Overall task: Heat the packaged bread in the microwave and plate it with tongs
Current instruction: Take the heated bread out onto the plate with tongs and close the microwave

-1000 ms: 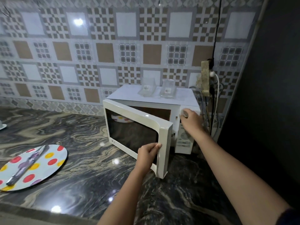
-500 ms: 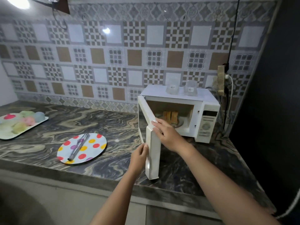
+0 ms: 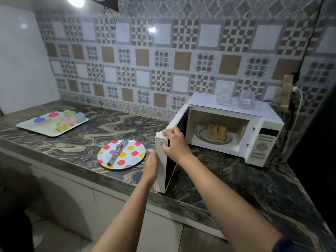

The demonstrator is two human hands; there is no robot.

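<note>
Your right hand (image 3: pixel 174 144) curls over the top corner of the door (image 3: pixel 161 171), fingers wrapped round its smooth white plastic edge. Your left hand (image 3: pixel 151 166) lies flat lower down, fingers straight against the door's outer face. The door stands swung out edge-on toward you, screening the left flank of the boxy white microwave (image 3: pixel 261 142).

Inside the cavity, the bread (image 3: pixel 217 131), golden-brown slices standing on edge, sits on a round dish (image 3: pixel 201 138) with a darker rim.

Left of the door, slim metal tongs (image 3: pixel 118 151) lie across a glossy round plate (image 3: pixel 134 155) with coloured dots, on the veined marble surface (image 3: pixel 109 128). Two clear containers (image 3: pixel 224 96) stand on the microwave's top. A pale tray (image 3: pixel 45 130) of pastel cups (image 3: pixel 67 119) lies far left, and a socket (image 3: pixel 287 91) hangs on the patterned tile wall (image 3: pixel 163 57).
</note>
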